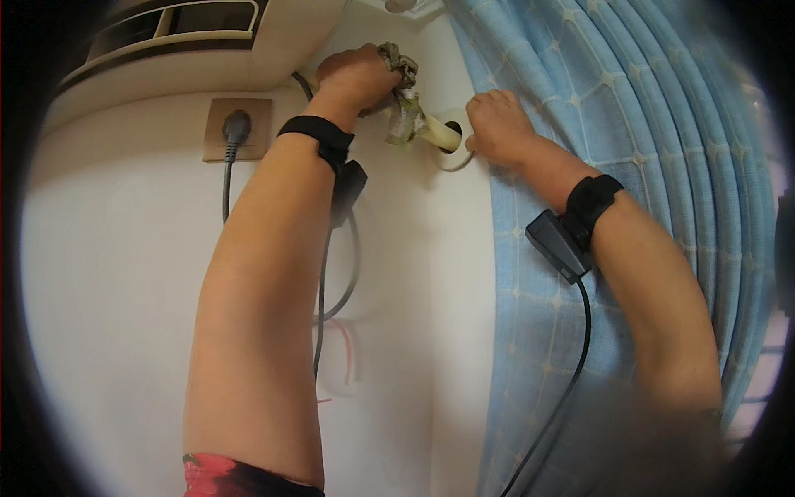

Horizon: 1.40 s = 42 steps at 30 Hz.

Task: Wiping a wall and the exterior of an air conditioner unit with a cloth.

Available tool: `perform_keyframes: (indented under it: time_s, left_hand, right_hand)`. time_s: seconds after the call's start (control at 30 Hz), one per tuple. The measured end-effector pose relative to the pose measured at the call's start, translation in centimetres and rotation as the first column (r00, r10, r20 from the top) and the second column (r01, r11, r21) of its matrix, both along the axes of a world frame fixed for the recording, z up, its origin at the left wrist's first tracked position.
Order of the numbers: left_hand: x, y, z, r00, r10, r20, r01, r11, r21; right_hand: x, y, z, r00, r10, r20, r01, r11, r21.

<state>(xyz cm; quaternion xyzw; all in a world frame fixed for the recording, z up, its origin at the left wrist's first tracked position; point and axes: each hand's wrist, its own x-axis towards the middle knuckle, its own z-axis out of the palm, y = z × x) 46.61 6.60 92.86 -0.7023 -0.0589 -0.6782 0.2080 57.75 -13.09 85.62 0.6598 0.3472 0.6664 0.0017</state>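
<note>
Up near the wall corner, my left hand (359, 77) is closed on a crumpled grey-green cloth (407, 118). The cloth hangs against an off-white pipe (442, 133), and part of the pipe is hidden behind it. The pipe enters a dark round hole (454, 127) in the wall, with a pale round cover plate (456, 163) around it. My right hand (499, 127) is just right of the hole, beside the plate's edge and in front of a blue checked curtain (553, 155). Its fingers are curled; whether they grip anything is hidden.
A white air conditioner (248, 68) hangs at the upper left. Below it, a grey plug (236, 127) sits in a wall socket (214, 133). Black straps hold small devices (559, 245) on both wrists, with cables trailing down. A grey cable (351, 279) loops along the wall.
</note>
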Motion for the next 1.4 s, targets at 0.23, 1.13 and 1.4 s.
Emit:
perform_keyframes:
  time_s: [0.23,1.13,1.4]
  left_hand:
    - [2.0,0.6,1.3,1.000,0.018,-0.001,-0.018,0.999,0.038]
    - [-0.6,-0.2,-2.0,0.999,-0.051,-0.001,0.051,0.998,0.032]
    - [4.4,3.2,3.6,0.995,0.039,0.091,-0.059,0.971,0.233]
  right_hand:
    - [0.4,0.1,1.4,0.998,0.047,-0.053,-0.046,0.999,0.013]
    - [-1.9,-0.3,0.1,0.905,0.155,-0.396,-0.183,0.982,-0.035]
    - [-0.3,-3.9,3.5,0.969,-0.242,0.054,0.248,0.957,-0.148]
